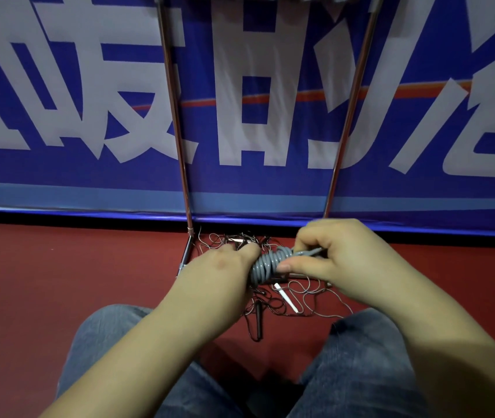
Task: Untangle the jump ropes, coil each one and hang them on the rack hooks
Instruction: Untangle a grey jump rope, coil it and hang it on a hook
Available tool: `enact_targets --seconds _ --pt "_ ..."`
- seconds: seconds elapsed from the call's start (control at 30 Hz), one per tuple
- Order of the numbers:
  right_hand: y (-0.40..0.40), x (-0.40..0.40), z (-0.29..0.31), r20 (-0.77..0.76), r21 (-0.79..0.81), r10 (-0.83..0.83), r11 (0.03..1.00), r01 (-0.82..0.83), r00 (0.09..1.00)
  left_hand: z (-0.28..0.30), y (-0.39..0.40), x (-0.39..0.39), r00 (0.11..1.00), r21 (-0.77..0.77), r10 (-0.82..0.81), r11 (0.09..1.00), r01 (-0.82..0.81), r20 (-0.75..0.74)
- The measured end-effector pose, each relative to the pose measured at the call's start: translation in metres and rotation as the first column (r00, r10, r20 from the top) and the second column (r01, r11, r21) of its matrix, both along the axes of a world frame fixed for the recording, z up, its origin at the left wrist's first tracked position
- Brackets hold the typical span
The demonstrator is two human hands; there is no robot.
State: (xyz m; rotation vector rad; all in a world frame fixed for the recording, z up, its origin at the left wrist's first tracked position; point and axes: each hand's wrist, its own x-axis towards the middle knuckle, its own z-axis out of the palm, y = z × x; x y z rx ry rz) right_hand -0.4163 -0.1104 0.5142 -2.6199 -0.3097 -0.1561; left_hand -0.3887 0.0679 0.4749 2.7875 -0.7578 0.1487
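Observation:
A grey jump rope (pixel 266 263) is wound into a tight coil between my hands, low in the middle of the view. My left hand (pixel 222 267) grips the coil's left end. My right hand (pixel 327 254) pinches the rope's grey handle (pixel 309 252) beside the coil. Beneath them on the red floor lies a tangle of thin ropes (pixel 273 297) with a white handle (pixel 287 298) and a black handle (pixel 259 322). The rack's two metal poles (pixel 177 122) rise in front of the banner; its hooks are out of view at the top.
A blue banner (pixel 270 86) with big white characters stands right behind the rack. The rack's base bar (pixel 186 251) rests on the red floor at the left of the tangle. My knees in blue jeans (pixel 113 330) fill the bottom of the view.

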Motion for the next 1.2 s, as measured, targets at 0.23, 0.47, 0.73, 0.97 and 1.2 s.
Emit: enact_targets --seconds 0.23,0.47,0.73,0.97,1.2 --pt "-0.002 0.004 -0.004 0.085 0.229 0.008 0.973 -0.028 0.996 0.004 0.005 0.000 0.997 -0.143 -0.083 0.986 0.083 0.008" --pt "0.003 0.001 -0.002 0.173 0.241 0.065 0.965 -0.106 0.983 0.023 0.024 0.019 0.604 -0.573 -0.403 0.812 -0.111 -0.688" --pt "0.021 -0.011 0.003 0.177 0.326 0.185 0.916 -0.235 0.967 0.014 0.039 0.023 0.072 -0.711 -0.717 0.665 -0.229 -0.693" --pt "0.011 -0.008 -0.007 0.291 0.154 0.016 0.986 -0.064 0.956 0.024 0.021 0.014 0.470 -0.743 -0.609 0.647 -0.172 -0.639" --pt "0.011 -0.006 -0.009 0.258 0.102 -0.035 0.995 0.009 0.966 0.021 0.010 0.007 0.808 -0.694 -0.356 0.714 -0.089 -0.470"
